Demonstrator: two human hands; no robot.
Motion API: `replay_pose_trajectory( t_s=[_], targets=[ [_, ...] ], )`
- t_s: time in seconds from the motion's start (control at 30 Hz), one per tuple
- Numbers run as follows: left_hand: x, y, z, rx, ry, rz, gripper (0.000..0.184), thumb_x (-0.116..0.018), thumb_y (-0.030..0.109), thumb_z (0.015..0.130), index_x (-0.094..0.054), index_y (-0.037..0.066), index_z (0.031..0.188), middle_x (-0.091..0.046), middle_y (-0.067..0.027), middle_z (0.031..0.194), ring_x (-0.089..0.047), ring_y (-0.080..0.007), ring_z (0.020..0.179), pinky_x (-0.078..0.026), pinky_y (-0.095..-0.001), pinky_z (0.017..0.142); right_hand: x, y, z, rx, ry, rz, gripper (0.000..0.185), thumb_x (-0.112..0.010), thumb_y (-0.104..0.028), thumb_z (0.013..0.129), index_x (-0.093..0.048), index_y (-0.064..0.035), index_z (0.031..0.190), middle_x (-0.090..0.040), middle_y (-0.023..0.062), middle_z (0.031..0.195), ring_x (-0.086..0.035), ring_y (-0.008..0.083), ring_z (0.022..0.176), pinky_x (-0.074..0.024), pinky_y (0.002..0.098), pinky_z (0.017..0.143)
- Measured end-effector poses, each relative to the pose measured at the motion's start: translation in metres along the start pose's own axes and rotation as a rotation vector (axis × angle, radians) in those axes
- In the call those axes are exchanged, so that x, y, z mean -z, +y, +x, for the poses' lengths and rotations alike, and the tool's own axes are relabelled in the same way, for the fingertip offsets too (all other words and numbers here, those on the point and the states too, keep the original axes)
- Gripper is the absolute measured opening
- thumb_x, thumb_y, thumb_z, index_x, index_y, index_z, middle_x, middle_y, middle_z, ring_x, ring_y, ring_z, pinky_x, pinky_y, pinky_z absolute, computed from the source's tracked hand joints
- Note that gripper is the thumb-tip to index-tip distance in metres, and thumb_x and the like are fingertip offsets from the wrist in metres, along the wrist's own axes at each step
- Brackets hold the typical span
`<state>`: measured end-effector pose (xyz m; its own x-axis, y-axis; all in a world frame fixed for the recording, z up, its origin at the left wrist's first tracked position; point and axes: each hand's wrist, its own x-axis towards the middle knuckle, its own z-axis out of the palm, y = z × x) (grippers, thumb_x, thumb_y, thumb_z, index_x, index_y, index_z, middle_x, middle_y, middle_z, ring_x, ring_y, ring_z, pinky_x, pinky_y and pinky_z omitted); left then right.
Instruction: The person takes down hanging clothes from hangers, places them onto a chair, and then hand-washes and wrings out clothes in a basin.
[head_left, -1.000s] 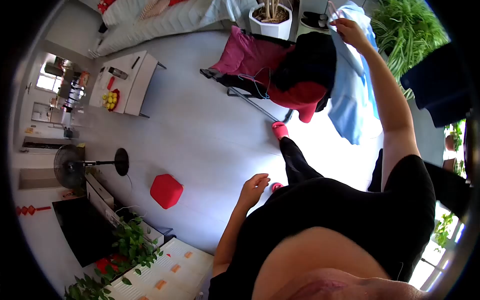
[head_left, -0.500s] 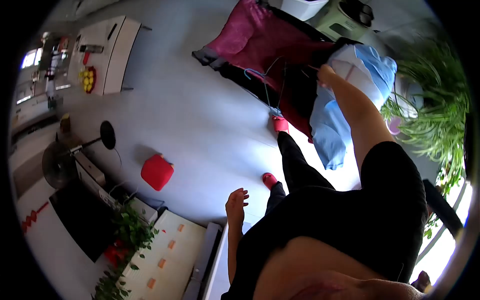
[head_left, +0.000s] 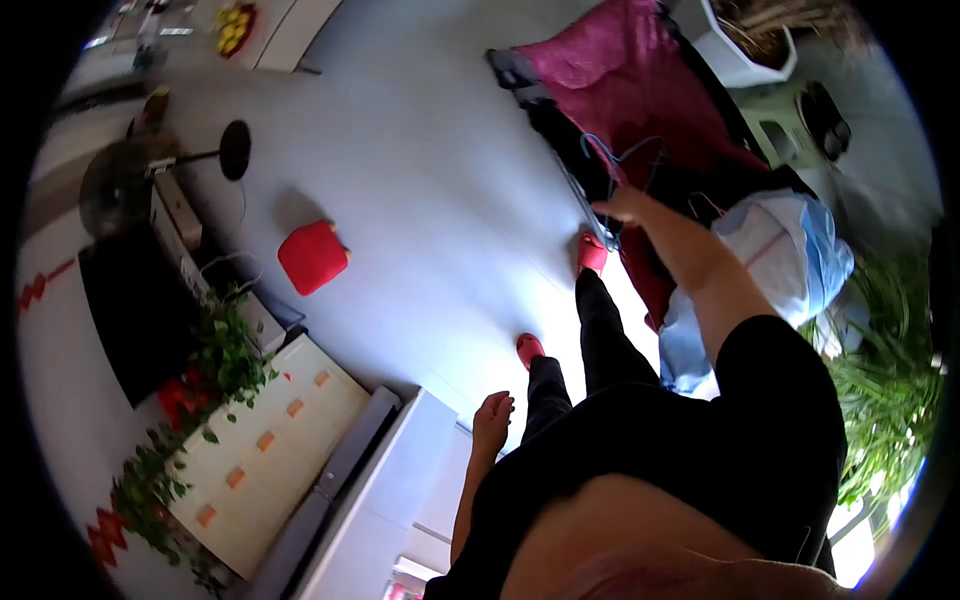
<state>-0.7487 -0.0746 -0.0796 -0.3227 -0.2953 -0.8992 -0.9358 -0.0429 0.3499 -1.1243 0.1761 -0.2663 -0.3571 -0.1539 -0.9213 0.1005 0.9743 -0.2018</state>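
Reaching across the folding chair (head_left: 576, 185), the right hand (head_left: 622, 206) hovered close beside the blue hanger (head_left: 621, 157); whether its grip was apart, together or clamped on the hanger could not be told. The hanger lay over the maroon cloth (head_left: 655, 85) and dark clothing on the chair. The light blue garment (head_left: 683, 348) lay at the near end, partly hidden by the right forearm. Beyond stood a white planter (head_left: 714, 45) and a green box (head_left: 780, 132) with dark shoes (head_left: 824, 120); leafy green plants (head_left: 885, 390) crowded the right side. The left hand (head_left: 492, 421) hung low, its grip loosely apart, well away from the red stool (head_left: 312, 258).
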Motion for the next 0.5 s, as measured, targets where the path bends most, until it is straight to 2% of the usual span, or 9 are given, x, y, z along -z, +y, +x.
replay_pose_trajectory(
  t_s=[0.13,0.17,0.2,0.23,0.3,0.37,0.4,0.43,0.5],
  targets=[
    [0.0,-0.019,-0.006,-0.046,0.078,-0.07,0.031,-0.054,0.023,0.088,-0.056,0.001,0.109,-0.065,-0.0077,0.091,-0.062,-0.0141,0.081,-0.048,-0.025,0.066,-0.093,-0.003,0.065,0.08,0.295,-0.389,0.029,-0.047,-0.02,0.087,-0.063,0.0016,0.099,-0.063,0.0179,0.098,-0.06,0.0302,0.095,-0.0462,0.0441,0.077],
    [0.001,-0.027,-0.007,-0.068,0.094,-0.081,0.031,-0.054,0.023,0.087,-0.056,0.0,0.109,-0.065,-0.0084,0.089,-0.062,-0.0144,0.08,-0.048,-0.0253,0.066,-0.103,0.002,0.073,0.103,0.314,-0.743,0.03,-0.045,-0.018,0.087,-0.061,0.0003,0.104,-0.062,0.0164,0.102,-0.059,0.0289,0.097,-0.044,0.044,0.08],
    [0.002,-0.044,-0.004,-0.064,0.036,-0.102,0.034,-0.053,0.026,0.088,-0.052,0.005,0.115,-0.062,-0.0076,0.103,-0.059,-0.0164,0.091,-0.047,-0.0303,0.071,-0.11,0.005,0.078,0.117,0.343,-1.072,0.031,-0.043,-0.016,0.087,-0.058,-0.0009,0.11,-0.061,0.015,0.105,-0.058,0.0276,0.098,-0.0417,0.0439,0.083],
    [0.0,-0.047,-0.007,-0.085,0.04,-0.149,0.034,-0.053,0.025,0.088,-0.052,0.004,0.115,-0.061,-0.0076,0.103,-0.059,-0.0164,0.091,-0.047,-0.029,0.071,-0.115,0.006,0.08,0.09,0.412,-1.235,0.034,-0.04,-0.015,0.088,-0.056,-0.0022,0.115,-0.06,0.0135,0.108,-0.056,0.0263,0.1,-0.0395,0.0438,0.086],
    [0.0,-0.049,-0.009,-0.228,0.059,-0.151,0.033,-0.051,0.024,0.088,-0.052,0.003,0.114,-0.06,-0.0089,0.106,-0.058,-0.0164,0.094,-0.047,-0.0273,0.073,-0.115,-0.033,0.019,0.001,0.658,0.573,0.03,-0.036,-0.017,0.091,-0.052,-0.0029,0.112,-0.061,0.0155,0.1,-0.056,0.0286,0.095,-0.0423,0.0404,0.083],
    [0.003,-0.03,-0.017,-0.36,0.162,-0.28,0.026,-0.055,0.018,0.086,-0.058,-0.001,0.103,-0.061,-0.0133,0.104,-0.056,-0.0212,0.102,-0.045,-0.0325,0.085,-0.135,-0.087,-0.061,0.402,0.644,0.324,0.022,-0.038,-0.02,0.093,-0.043,-0.0035,0.106,-0.061,0.0218,0.089,-0.059,0.038,0.08,-0.0474,0.0439,0.071],
    [0.002,-0.037,-0.009,-0.417,0.18,-0.301,0.031,-0.056,0.02,0.085,-0.054,0.0,0.11,-0.058,-0.0149,0.11,-0.053,-0.024,0.107,-0.044,-0.0345,0.088,-0.166,-0.099,-0.067,0.693,0.72,0.272,0.019,-0.037,-0.02,0.093,-0.043,-0.0064,0.105,-0.06,0.024,0.082,-0.058,0.042,0.07,-0.046,0.0496,0.064],
    [0.008,-0.033,-0.011,-0.421,0.249,-0.326,0.04,-0.058,0.02,0.085,-0.046,0.002,0.118,-0.054,-0.0157,0.115,-0.052,-0.0248,0.109,-0.044,-0.0349,0.089,-0.176,-0.128,-0.116,0.695,0.521,0.052,0.019,-0.037,-0.018,0.092,-0.042,-0.0063,0.107,-0.06,0.0235,0.078,-0.058,0.0425,0.071,-0.0441,0.0519,0.064],
    [0.022,-0.015,-0.026,-0.38,0.433,-0.389,0.065,-0.062,0.019,0.084,-0.025,0.008,0.136,-0.046,-0.0167,0.125,-0.053,-0.0243,0.109,-0.046,-0.0343,0.087,-0.227,-0.164,-0.18,1.157,0.366,0.042,0.012,-0.039,-0.013,0.091,-0.045,-0.0071,0.1,-0.058,0.019,0.066,-0.055,0.0401,0.054,-0.0413,0.0507,0.049]
  ],
)
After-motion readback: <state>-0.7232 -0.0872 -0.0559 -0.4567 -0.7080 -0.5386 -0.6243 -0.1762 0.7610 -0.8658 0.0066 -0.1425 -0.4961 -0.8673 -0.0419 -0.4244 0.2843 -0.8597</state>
